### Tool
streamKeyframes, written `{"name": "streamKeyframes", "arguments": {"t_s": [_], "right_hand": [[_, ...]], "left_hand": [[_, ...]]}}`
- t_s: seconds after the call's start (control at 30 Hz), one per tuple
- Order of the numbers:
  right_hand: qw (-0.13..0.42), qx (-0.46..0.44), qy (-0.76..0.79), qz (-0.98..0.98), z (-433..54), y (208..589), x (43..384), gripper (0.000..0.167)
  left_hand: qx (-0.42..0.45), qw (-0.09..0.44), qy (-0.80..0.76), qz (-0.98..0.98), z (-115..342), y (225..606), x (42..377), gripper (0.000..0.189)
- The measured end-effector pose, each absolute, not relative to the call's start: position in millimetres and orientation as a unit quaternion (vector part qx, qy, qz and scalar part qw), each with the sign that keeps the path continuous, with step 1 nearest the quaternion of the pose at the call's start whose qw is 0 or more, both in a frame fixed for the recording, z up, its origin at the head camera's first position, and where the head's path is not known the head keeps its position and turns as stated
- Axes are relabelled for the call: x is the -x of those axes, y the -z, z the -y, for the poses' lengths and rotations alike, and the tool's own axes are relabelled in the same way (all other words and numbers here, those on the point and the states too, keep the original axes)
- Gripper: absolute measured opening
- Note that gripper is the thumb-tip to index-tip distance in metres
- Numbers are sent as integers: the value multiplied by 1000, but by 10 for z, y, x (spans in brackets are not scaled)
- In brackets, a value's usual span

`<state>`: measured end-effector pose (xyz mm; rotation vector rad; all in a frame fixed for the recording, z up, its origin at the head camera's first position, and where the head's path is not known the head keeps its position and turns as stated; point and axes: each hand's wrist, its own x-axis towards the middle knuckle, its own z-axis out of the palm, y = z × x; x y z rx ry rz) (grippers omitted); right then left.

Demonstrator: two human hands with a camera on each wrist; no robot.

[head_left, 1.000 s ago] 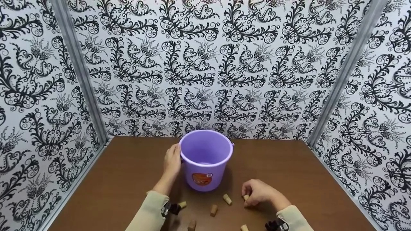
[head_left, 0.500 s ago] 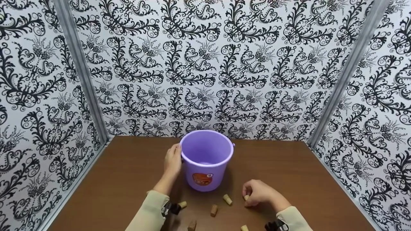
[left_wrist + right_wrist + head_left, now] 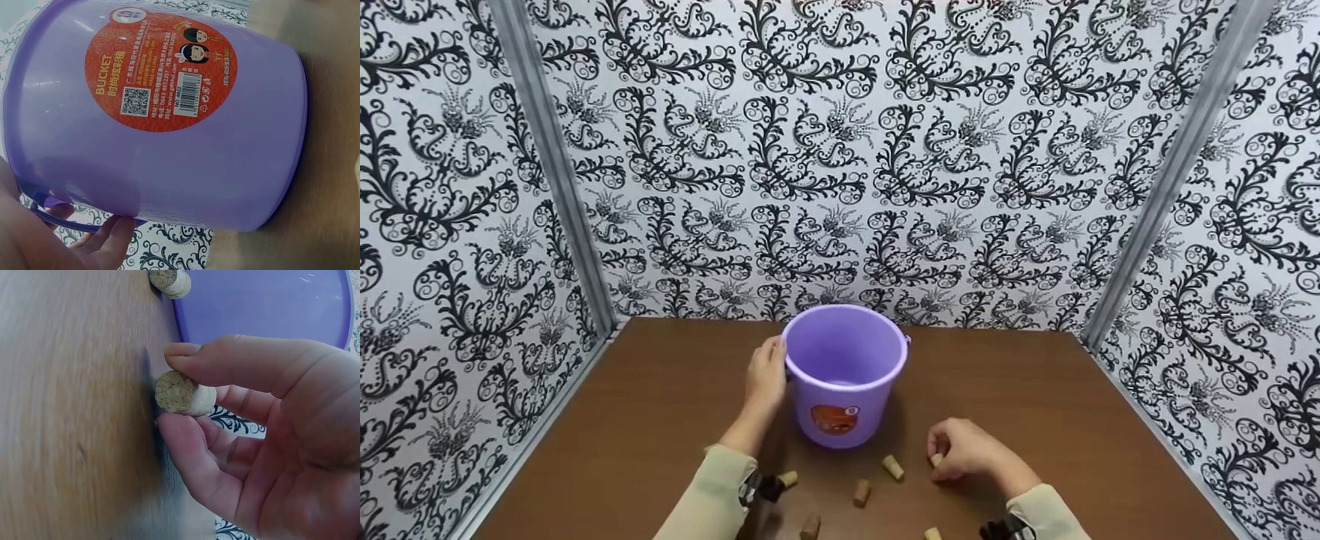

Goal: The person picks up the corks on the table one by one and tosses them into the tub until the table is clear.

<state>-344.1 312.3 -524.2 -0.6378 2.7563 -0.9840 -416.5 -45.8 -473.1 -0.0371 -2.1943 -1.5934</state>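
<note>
A purple bucket (image 3: 840, 409) with an orange-red label stands upright on the brown table. At its left side my left hand (image 3: 766, 379) holds it near the rim, fingers by the handle (image 3: 62, 222) in the left wrist view. My right hand (image 3: 969, 450) is low over the table to the right of the bucket. Between thumb and finger it pinches a cork (image 3: 183, 394), whose round end faces the right wrist camera. A second cork (image 3: 893, 468) lies between that hand and the bucket.
More corks lie towards the front: a darker one (image 3: 862, 493), another brown one (image 3: 810, 527), a pale one (image 3: 933, 534) and one by the left wrist (image 3: 788, 478). Black-and-white patterned walls (image 3: 840, 187) enclose the table (image 3: 675, 375) at the back and sides.
The whole head view has shifted very slightly. Both hands, the bucket and the corks keep their places.
</note>
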Motion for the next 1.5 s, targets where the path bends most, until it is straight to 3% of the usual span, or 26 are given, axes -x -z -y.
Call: {"name": "streamKeyframes", "arguments": {"t_s": [0.33,0.93,1.13,1.5], "right_hand": [[28,217,312,-925,-3102,5197,3424,10],[-50,100,355,-928,-3309,4895,3499,11],[-86,113,378,-915,-3336,4737,3494,11],[-126,80,401,-904,-3377,4565,3525,14]], "left_hand": [[20,214,573,791,460,4734,4152,40],[18,212,581,785,461,4738,4153,39],[29,242,565,789,444,4749,4138,36],[26,230,563,793,466,4757,4137,37]]}}
